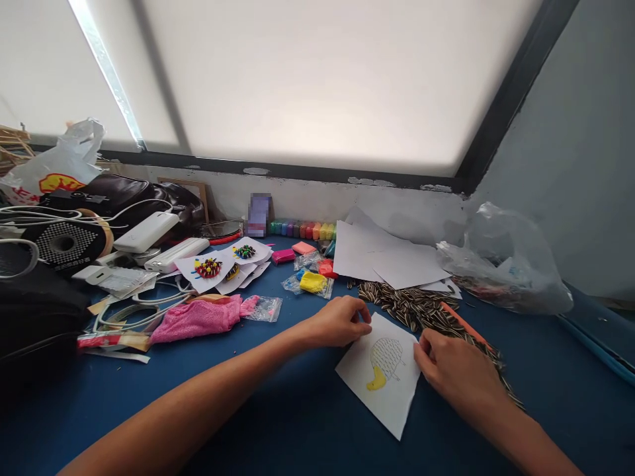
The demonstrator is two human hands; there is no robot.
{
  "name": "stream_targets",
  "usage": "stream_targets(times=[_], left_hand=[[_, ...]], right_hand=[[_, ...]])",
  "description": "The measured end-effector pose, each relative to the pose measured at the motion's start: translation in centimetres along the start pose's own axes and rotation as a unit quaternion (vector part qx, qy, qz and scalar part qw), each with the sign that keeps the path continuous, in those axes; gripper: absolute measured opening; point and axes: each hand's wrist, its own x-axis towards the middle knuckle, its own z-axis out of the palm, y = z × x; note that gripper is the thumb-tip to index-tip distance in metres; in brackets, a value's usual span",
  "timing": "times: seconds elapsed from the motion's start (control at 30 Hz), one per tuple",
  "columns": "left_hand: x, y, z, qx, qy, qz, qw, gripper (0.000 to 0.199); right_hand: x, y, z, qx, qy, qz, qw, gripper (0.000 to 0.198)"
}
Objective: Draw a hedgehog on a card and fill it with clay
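Two light touches, little room to spare

Nearest on the blue table point(278, 423) is the white sheet point(397, 416), one corner towards the person. Its drawing point(387, 357) shows a round body filled with short strokes and a yellow head point(377, 379); whether that yellow is clay or colouring is too small to tell. The left hand point(342, 322) is at the upper left edge, fingers curled and nearly closed; the right hand point(454, 363) is at the right corner, thumb and finger close together. I cannot tell whether either truly pinches the paper or merely rests against it.

Just beyond, striped seeds point(397, 304) lie loose around an orange strip point(466, 326). The right wrist is close beside them, so a careless sweep could scatter some. Uneven pulling by the hands could crease or tear the sheet.

Further back, yellow clay point(313, 282) sits on crumpled wrapping, likely to dry if left uncovered. Behind the seeds, blank paper point(381, 251) overlaps the heap; tugging it might drag seeds along.
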Motion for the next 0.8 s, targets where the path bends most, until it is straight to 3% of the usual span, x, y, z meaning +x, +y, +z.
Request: stream_targets(times=[0.2,0.27,0.37,0.43,0.5,0.67,0.8], left_hand=[[0.3,0.3,-1.8,-0.116,0.061,0.01,0.991,0.018],[0.1,0.8,-2.4,-0.131,0.056,0.002,0.99,0.02],[-0.3,1.6,-2.5,-0.175,0.016,0.019,0.984,0.024],[-0.6,1.9,-1.8,-0.208,-0.022,0.043,0.977,0.032],[-0.8,2.2,-0.9,-0.219,-0.07,0.066,0.971,0.039],[-1.7,3.3,0.7,-0.193,-0.137,0.084,0.968,0.047],[-1.9,4.0,-0.3,-0.156,-0.167,0.078,0.97,0.04]], right_hand=[[-0.6,0.8,-0.6,0.032,-0.028,0.007,0.999,0.042],[-0.8,1.1,-0.9,0.034,-0.029,0.007,0.999,0.044],[-1.1,1.0,-1.7,0.102,0.018,-0.014,0.994,0.041],[-1.3,0.4,-2.3,0.242,0.071,-0.058,0.966,0.031],[-1.5,-0.6,-2.5,0.329,0.076,-0.108,0.935,0.037],[-2.2,-2.1,-2.4,0.358,0.084,-0.147,0.918,0.023],[-2.2,-1.8,-2.3,0.369,0.08,-0.13,0.917,0.027]])
